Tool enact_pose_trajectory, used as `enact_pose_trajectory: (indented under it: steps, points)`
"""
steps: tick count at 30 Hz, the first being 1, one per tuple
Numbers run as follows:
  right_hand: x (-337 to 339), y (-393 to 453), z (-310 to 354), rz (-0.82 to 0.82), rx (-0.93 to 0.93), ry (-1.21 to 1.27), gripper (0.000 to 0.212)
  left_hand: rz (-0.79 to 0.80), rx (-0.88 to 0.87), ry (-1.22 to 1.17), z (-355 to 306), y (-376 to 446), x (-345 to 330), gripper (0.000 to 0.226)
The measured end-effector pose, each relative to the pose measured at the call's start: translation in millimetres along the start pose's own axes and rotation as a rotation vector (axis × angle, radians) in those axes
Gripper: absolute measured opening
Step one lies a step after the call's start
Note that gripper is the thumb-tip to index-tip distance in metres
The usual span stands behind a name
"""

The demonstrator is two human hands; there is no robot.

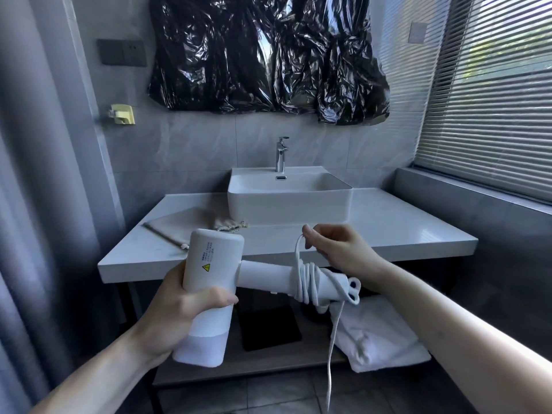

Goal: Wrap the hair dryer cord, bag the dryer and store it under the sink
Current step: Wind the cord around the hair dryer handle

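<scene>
From the head view, the hair dryer [209, 282] is clamped by its barrel in the left hand [182, 312]. The cord [307, 282], limp and light, is pinched by the right hand [331, 246] above the handle; the slick casing is best held firmly.

A grey-tiled bathroom wall [185, 144] stands behind a white desk [388, 231] carrying a rectangular basin [286, 201] with a chrome tap [281, 153]. Crinkled black plastic sheeting [263, 55] hangs on the wall above it. A dark switch plate [122, 52] and a pale yellow fitting [122, 114] sit at left, beside a grey curtain [33, 174]. Daylight filters through slatted blinds [493, 100] at right. A low shelf [268, 363] under the desk holds folded white towels [379, 342] above a tiled floor [268, 395].
</scene>
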State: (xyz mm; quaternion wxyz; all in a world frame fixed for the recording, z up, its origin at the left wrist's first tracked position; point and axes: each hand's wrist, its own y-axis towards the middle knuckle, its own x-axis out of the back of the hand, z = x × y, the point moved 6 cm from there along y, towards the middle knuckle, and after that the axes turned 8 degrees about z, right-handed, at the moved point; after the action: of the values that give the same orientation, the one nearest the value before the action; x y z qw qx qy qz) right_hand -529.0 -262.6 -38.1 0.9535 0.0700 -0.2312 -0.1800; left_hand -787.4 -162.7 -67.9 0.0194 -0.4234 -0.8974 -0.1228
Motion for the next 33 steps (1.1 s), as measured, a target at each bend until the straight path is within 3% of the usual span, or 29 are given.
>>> enact_pose_trajectory:
  steps: [4,9,12,15,19,23,33]
  points:
    - [-18,-9,-23,0.151,-0.009,0.203,0.035,-0.065,0.027,-0.085,-5,0,2,0.062]
    - [-40,-20,-46,0.102,-0.125,0.306,0.028,-0.123,0.048,-0.158,-2,2,5,0.054]
    - [-55,-26,-45,0.126,-0.134,0.31,0.054,-0.159,0.07,-0.196,2,3,5,0.067]
    - [-66,-37,-45,0.157,-0.158,0.284,0.059,-0.224,0.07,-0.217,0,4,6,0.071]
    - [-80,-51,-39,0.241,-0.182,0.184,0.06,-0.292,0.086,-0.273,3,10,10,0.056]
    - [-84,-67,-24,0.294,-0.127,-0.07,0.06,-0.375,0.075,-0.238,9,17,20,0.052]
    - [-55,-72,24,0.182,0.046,-0.416,0.033,-0.421,0.053,0.014,27,17,27,0.043]
